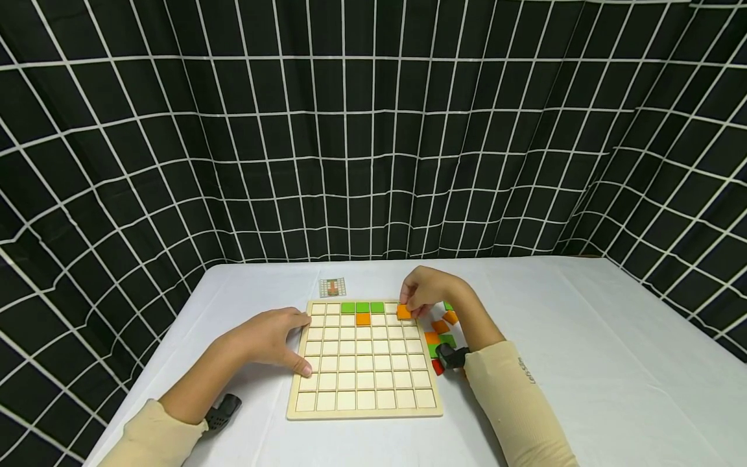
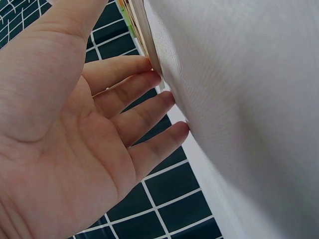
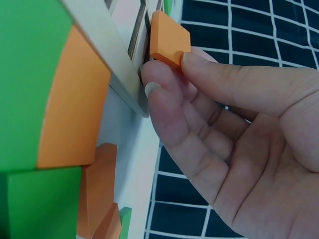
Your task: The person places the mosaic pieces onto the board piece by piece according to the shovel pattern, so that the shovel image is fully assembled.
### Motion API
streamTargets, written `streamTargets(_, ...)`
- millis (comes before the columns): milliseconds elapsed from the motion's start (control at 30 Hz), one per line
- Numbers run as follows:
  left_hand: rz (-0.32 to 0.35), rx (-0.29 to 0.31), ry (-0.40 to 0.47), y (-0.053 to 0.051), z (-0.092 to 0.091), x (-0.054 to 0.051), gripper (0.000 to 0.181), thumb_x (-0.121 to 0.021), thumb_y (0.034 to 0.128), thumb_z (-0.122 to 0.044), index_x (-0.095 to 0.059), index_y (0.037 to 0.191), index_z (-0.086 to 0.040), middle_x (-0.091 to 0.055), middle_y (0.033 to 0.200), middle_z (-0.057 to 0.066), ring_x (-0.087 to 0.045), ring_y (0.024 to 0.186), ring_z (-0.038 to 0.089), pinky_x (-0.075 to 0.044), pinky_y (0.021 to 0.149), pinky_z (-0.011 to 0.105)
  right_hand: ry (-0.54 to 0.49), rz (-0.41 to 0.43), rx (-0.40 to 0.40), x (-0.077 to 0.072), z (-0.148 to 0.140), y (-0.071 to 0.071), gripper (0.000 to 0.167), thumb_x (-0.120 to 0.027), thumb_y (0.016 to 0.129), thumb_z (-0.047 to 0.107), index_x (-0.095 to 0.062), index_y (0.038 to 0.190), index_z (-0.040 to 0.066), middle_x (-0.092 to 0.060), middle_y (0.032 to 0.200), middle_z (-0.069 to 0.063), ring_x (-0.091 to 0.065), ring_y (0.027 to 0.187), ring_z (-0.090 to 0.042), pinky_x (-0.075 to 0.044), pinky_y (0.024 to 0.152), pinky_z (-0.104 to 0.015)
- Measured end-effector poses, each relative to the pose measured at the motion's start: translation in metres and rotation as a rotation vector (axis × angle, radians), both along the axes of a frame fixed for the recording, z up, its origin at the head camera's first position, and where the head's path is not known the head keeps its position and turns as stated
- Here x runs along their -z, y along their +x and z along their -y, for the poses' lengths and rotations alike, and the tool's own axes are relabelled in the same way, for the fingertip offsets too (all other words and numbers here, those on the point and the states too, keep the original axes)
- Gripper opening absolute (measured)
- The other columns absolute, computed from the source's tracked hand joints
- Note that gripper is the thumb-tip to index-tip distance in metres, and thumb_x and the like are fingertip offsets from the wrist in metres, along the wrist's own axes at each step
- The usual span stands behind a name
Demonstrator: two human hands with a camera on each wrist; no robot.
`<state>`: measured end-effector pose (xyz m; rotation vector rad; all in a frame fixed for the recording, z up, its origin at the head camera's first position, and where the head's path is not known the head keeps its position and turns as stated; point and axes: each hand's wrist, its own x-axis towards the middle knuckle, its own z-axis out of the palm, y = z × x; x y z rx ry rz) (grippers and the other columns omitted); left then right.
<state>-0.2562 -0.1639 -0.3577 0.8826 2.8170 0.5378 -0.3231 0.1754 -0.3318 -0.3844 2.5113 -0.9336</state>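
A pale wooden grid board (image 1: 366,413) lies on the white table. Three green tiles (image 1: 362,307) sit side by side in its top row, with an orange tile (image 1: 363,319) below the middle one. Between thumb and fingers my right hand (image 1: 428,288) pinches another orange tile (image 3: 170,40) over the board's upper right corner, tilted in the right wrist view. My left hand (image 1: 271,337) rests at the board's left edge, thumb on the rim and fingers spread; its fingertips (image 2: 167,99) touch the board's side and the cloth.
Loose green, orange and red tiles (image 1: 440,327) lie right of the board, partly hidden under my right forearm. A small printed grid card (image 1: 332,287) lies behind the board. A black curtain with white grid lines (image 1: 373,130) hangs behind the white-covered table (image 1: 583,363).
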Motion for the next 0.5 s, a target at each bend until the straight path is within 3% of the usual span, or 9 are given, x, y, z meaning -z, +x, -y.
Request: streamTargets(500, 0.000, 0.006, 0.001, -0.0008, 0.0001, 0.0009, 0.092, -0.091, 0.0605, -0.056, -0.062, 0.130, -0.003, -0.063, 0.126, 0.010, -0.057, 0.120, 0.031, -0.044, 0.103, 0.050, -0.027, -0.017, -0.035, -0.0007, 0.0100, 0.0031, 0.007, -0.068, 0.088, -0.008, -0.068, 0.090, -0.002, -0.068, 0.082, -0.012, -0.070, 0.071, -0.025, -0.061, 0.069, -0.034)
